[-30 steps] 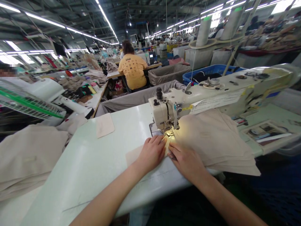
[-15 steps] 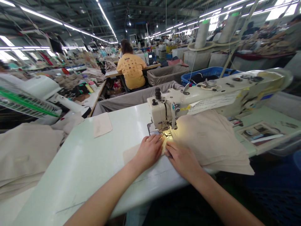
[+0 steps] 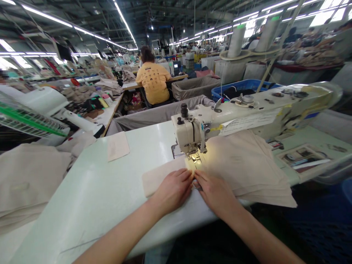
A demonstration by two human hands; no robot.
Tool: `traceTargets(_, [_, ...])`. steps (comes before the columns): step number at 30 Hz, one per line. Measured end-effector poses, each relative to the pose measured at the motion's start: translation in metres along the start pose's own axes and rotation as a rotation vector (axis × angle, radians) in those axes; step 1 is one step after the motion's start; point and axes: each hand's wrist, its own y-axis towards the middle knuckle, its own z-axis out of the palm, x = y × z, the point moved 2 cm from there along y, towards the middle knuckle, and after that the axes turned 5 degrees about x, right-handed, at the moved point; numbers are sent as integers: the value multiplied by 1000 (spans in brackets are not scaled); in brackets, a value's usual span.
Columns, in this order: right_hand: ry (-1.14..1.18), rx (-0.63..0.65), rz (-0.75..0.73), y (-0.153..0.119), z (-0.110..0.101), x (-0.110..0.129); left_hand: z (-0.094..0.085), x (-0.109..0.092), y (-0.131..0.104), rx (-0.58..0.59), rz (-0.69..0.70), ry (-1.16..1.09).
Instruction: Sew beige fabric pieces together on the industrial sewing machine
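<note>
A small beige fabric piece [image 3: 156,177] lies flat under the front of the sewing machine [image 3: 187,132], its right end by the lit presser foot [image 3: 195,158]. My left hand [image 3: 176,186] rests on that piece, fingers together and fingertips pinching its edge just in front of the foot. Close against it, my right hand [image 3: 216,192] has thumb and fingers closed on the same edge. A small greyish object [image 3: 197,184] shows under the right fingers, too hidden to name. To the right lies a stack of beige fabric panels [image 3: 247,165].
Another beige piece [image 3: 118,146] lies on the pale green table [image 3: 110,198]. More panels [image 3: 30,176] are piled at left, near a white fan [image 3: 41,106]. A tool tray [image 3: 304,157] sits at right. Ahead, a person in yellow [image 3: 153,82] sits beyond a cloth-lined bin [image 3: 162,110].
Both hands have drawn back slightly from the presser foot toward me. More of the small fabric piece now shows beside the left hand and in front of the foot.
</note>
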Motion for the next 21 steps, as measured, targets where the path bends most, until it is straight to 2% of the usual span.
traceTargets(8, [19, -9, 27, 31, -14, 0, -5, 34, 20, -37, -4, 15])
traceTargets(13, [39, -25, 26, 32, -17, 0, -9, 51, 28, -83, 10, 2])
traceTargets(16, [53, -39, 33, 23, -11, 2, -9, 56, 29, -97, 25, 1])
traceTargets(21, [-4, -134, 26, 5, 17, 7, -2, 57, 25, -152, 13, 16])
